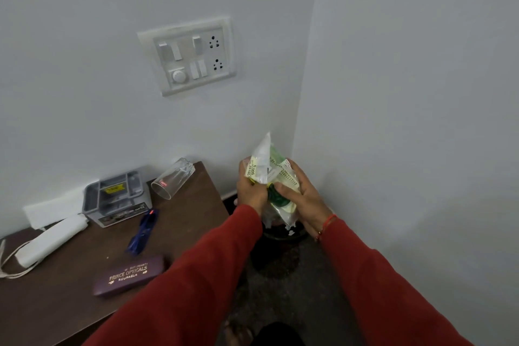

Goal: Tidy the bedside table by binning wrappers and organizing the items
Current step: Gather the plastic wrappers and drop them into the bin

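I have the wrappers [271, 177] bunched between both hands, off the table's right edge and above the dark bin [276, 236] on the floor in the wall corner. My left hand [250, 187] has its grip closed round the left side of the bundle, fingers curled into the clear plastic with the yellow label; my right hand [300, 191] grasps the right side, thumb pressed into the green and white part. The bundle's crumpled top pokes up past my fingers and its torn lower end hangs between my wrists, right over the bin's rim. On the table [196, 205], a glass [172, 178] lies on its side near the back right corner, with a grey box [118, 198] just to its left. A blue wrapper [143, 230] lies in front of the box, a purple glasses case [129, 275] is nearer the front edge, and a white power strip [50, 239] sits toward the left edge.
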`<action>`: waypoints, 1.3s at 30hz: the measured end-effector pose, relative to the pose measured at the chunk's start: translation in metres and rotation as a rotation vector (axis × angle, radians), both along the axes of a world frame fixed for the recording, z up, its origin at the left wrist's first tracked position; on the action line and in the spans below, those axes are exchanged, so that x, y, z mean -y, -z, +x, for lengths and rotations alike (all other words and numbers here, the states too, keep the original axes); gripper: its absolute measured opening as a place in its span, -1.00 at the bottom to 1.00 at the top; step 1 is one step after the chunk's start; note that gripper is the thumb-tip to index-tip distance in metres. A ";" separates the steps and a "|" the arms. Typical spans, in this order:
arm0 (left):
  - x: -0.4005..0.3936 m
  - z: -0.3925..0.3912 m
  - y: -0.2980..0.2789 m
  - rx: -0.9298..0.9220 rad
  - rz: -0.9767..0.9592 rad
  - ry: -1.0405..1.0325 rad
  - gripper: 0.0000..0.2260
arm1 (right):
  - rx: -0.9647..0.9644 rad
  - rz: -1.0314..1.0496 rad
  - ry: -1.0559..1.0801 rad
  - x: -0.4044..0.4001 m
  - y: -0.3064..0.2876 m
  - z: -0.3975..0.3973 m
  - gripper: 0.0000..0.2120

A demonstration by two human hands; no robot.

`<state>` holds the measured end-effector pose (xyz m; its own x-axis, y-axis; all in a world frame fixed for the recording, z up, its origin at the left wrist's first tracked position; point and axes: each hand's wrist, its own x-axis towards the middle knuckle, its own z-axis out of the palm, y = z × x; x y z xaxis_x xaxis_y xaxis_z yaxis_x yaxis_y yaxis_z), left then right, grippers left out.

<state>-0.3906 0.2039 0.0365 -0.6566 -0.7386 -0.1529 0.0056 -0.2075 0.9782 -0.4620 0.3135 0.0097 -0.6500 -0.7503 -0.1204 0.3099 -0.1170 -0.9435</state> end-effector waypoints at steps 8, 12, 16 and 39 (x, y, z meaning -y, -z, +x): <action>0.010 -0.010 0.041 0.220 -0.031 0.204 -0.08 | -0.096 0.126 0.418 0.005 0.029 -0.029 -0.51; 0.018 -0.003 0.075 0.362 -0.104 0.144 -0.24 | -0.282 0.376 0.541 0.015 0.058 -0.047 -0.51; 0.023 -0.002 0.097 0.381 -0.012 0.120 -0.59 | -0.439 0.598 0.496 0.022 0.098 -0.054 -0.47; 0.045 -0.014 0.137 0.338 0.043 0.207 -0.81 | -0.570 1.332 -0.267 0.061 0.232 -0.094 -0.16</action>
